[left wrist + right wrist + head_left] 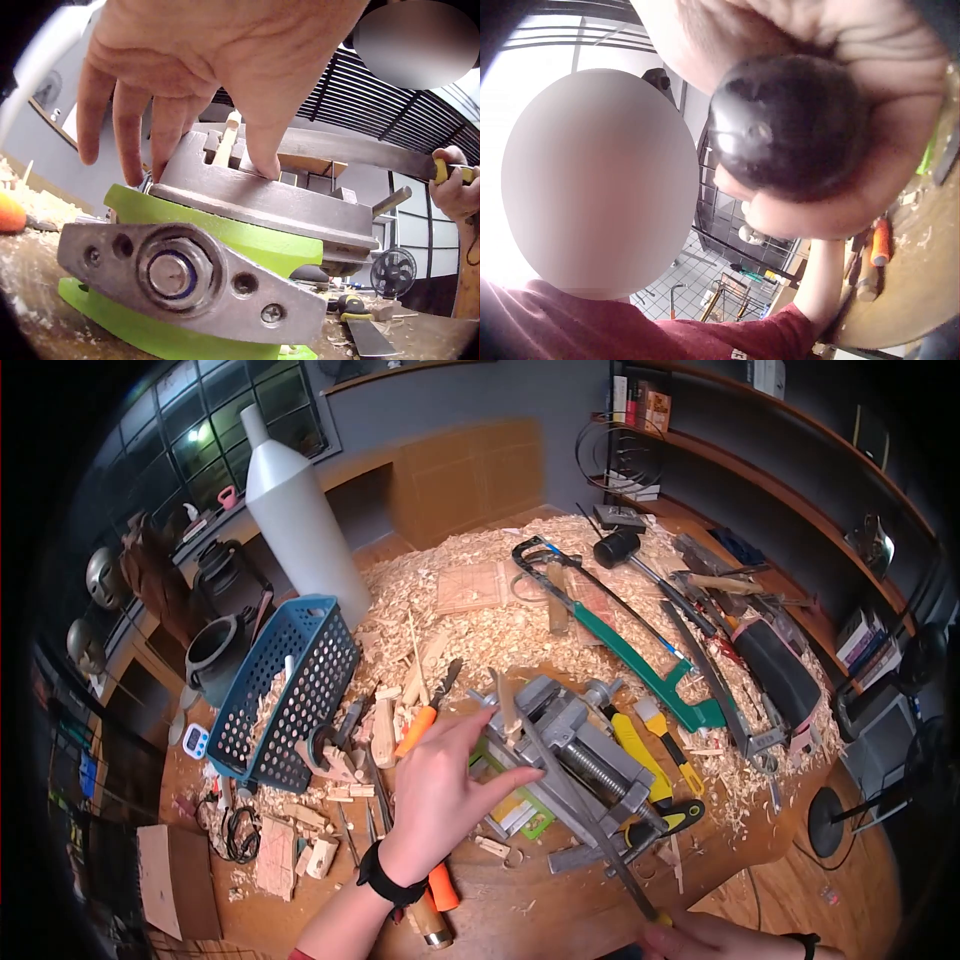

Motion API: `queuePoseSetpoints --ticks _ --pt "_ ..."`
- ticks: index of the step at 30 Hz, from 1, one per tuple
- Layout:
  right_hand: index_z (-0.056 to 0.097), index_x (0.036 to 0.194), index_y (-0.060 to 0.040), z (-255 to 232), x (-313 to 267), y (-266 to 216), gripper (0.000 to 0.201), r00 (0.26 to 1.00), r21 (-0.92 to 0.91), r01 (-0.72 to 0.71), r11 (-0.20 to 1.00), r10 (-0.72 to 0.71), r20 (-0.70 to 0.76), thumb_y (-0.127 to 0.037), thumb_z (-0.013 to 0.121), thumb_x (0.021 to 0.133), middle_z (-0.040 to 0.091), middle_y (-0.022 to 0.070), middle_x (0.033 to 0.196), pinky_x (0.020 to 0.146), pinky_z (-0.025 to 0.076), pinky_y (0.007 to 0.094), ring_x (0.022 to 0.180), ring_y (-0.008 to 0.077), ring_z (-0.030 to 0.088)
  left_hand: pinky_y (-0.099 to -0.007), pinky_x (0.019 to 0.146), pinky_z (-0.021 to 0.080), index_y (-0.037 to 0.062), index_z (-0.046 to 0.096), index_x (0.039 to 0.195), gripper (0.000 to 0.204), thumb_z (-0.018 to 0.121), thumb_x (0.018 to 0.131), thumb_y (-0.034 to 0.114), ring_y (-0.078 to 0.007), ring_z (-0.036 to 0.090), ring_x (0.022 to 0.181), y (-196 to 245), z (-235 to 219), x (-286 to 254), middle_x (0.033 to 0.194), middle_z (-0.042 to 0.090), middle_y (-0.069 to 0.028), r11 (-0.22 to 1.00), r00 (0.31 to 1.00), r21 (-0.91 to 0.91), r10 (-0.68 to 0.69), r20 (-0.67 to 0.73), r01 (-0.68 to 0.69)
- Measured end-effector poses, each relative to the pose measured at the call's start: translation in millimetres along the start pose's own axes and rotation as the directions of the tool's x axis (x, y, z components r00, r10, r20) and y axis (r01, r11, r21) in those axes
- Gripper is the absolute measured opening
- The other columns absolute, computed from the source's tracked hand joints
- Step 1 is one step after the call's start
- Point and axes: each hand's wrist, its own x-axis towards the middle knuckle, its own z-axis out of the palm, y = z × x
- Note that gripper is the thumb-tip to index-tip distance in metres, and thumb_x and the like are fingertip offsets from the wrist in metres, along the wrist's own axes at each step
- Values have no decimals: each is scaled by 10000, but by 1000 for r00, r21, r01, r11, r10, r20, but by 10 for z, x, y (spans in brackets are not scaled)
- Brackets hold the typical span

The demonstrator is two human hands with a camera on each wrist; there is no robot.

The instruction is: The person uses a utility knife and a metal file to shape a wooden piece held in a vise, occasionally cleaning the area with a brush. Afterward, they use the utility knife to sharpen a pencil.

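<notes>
A grey metal vise (600, 755) with a bright green part at its base stands on the table. Between its jaws a slim piece of wood (226, 141) sticks upward. My left hand (440, 790) spreads over the vise's end, with fairly straight fingers and thumb, fingertips right at the metal. In my right hand (695, 935), at the table's near edge, is the yellow-and-black handle (442, 171) of a long metal file. The file (352, 152) runs across the vise beside the wood. A rounded dark handle end (787, 127) fills the right wrist view, with curled fingers around it.
Wood shavings (480, 630) cover the table's back. A green hacksaw (640, 660), a black mallet (617, 548) and a yellow-handled brush (670, 740) lie beyond and right of the vise. A blue basket (290, 700) stands left. Orange-handled tools (415, 730) lie near my left hand.
</notes>
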Motion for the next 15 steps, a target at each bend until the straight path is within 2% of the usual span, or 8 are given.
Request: queuePoseSetpoints --ticks 4,5,6,8,9,11,13,15 --pt "506 690 -58 76 213 -50 599 999 119 16 993 -11 -38 -452 367 1119 547 42 587 410 400 251 423 134 542 -400 750 555 -74 668 1205 741 883 733 456 -319 709 847 -15 15 -4 1050 719 -197 999 999 14 46 -5 -46" --pt "505 718 -64 95 321 -23 590 992 72 118 990 -115 -44 -478 365 1114 546 37 595 407 404 250 431 135 558 -400 755 556 -75 666 1213 738 879 740 451 -317 710 838 -9 16 -11 1059 719 -196 998 998 12 59 -20 -59" --pt "505 718 -64 146 300 -26 590 992 67 121 990 -118 -47 -478 365 1114 546 37 595 407 404 250 431 135 558 -400 755 556 -75 666 1213 738 879 740 451 -317 710 838 13 4 -11 1059 719 -196 998 998 11 62 -25 -61" --pt "509 809 -69 268 238 34 541 998 199 -4 980 17 -65 -488 352 1113 543 26 607 400 405 241 431 134 563 -393 747 555 -56 651 1210 700 896 736 397 -332 710 815 50 -10 -17 1019 719 -223 1000 1000 -9 -17 7 17" --pt "494 892 -79 341 209 113 494 999 286 16 958 -3 -43 -498 349 1109 539 18 613 398 410 235 426 135 561 -393 747 555 -56 651 1210 700 896 736 397 -332 710 815 42 -8 -22 1019 719 -223 1000 1000 -13 -25 0 25" --pt "480 930 -94 370 175 196 456 999 247 47 968 -44 -15 -497 360 1107 547 28 623 398 417 243 423 140 561 -381 708 553 -39 654 1234 698 891 741 395 -306 706 745 18 11 -25 998 725 -210 1000 1000 9 19 -21 -19" --pt "479 941 -97 359 230 281 444 998 249 66 966 -67 -5 -493 363 1107 550 32 628 397 419 246 425 143 563 -385 708 552 -30 656 1241 689 885 748 394 -304 703 738 41 25 -39 992 727 -206 1000 1000 3 0 -20 0" --pt "468 1016 -41 386 432 117 404 997 218 19 976 -2 -79 -417 365 1123 536 30 669 470 446 268 475 141 551 -389 707 551 -22 659 1247 680 879 755 394 -302 700 730 60 46 -40 986 729 -202 1000 1000 0 -14 -20 14"
